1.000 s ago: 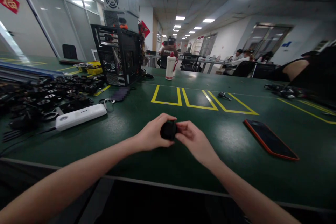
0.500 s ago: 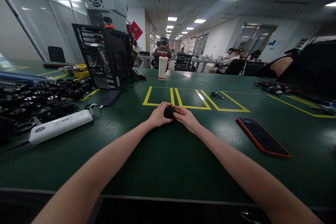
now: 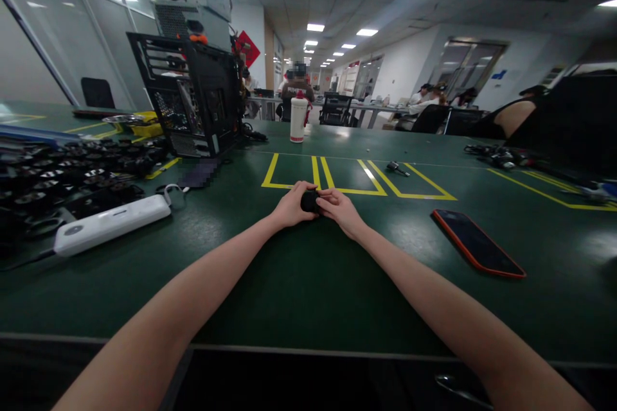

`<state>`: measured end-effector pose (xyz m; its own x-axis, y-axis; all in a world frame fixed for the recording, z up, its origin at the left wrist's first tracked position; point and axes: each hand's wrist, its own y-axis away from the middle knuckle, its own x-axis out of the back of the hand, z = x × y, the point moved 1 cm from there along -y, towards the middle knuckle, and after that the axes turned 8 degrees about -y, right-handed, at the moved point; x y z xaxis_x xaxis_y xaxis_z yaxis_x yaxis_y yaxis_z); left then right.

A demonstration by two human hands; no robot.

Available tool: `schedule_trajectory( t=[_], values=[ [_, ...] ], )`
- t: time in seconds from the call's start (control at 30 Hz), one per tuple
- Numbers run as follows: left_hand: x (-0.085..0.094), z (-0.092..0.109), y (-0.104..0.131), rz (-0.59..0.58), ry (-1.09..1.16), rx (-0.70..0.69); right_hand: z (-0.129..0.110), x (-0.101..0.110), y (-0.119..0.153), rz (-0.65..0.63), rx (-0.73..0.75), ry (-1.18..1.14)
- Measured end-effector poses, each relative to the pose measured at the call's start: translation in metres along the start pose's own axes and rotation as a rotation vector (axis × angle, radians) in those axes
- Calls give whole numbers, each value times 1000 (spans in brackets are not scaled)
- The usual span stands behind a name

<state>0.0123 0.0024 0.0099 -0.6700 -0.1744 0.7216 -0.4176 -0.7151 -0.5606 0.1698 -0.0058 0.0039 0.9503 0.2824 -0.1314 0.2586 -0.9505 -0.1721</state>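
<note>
A small black rounded object (image 3: pixel 309 201) is held between my two hands, low over the green table. My left hand (image 3: pixel 291 205) curls round its left side, thumb in front and fingers behind. From the right, the fingers of my right hand (image 3: pixel 342 210) pinch its edge. Its exact kind is too small and dark to make out, and my fingers hide part of it. Just beyond the hands, yellow tape outlines (image 3: pixel 347 192) mark the tabletop. A small dark metallic part (image 3: pixel 398 168) lies at the rightmost of these outlines.
A phone with an orange case (image 3: pixel 477 243) lies right of my arms. Left are a white power strip (image 3: pixel 113 223), a heap of black parts (image 3: pixel 81 170) and an open computer case (image 3: pixel 193 96). A white tumbler (image 3: pixel 297 121) stands behind. Several people sit farther back.
The whole view has shifted slightly, so the table's contents appear a little higher. Both hands still hold the black object, with the right fingers slightly shifted on it.
</note>
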Motion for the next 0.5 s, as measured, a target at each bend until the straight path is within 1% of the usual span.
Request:
schedule_trajectory(
  t=[0.13, 0.27, 0.37, 0.5],
  values=[
    [0, 0, 0, -10, 2, 13, 2, 1, -2, -30, -5, 15],
    [1, 1, 0, -13, 9, 19, 2, 2, -1, -56, 60, 83],
    [2, 3, 0, -7, 6, 25, -1, 1, 3, -80, 109, 70],
    [2, 2, 1, -11, -3, 24, -1, -2, 4, -44, 38, 9]
  ],
)
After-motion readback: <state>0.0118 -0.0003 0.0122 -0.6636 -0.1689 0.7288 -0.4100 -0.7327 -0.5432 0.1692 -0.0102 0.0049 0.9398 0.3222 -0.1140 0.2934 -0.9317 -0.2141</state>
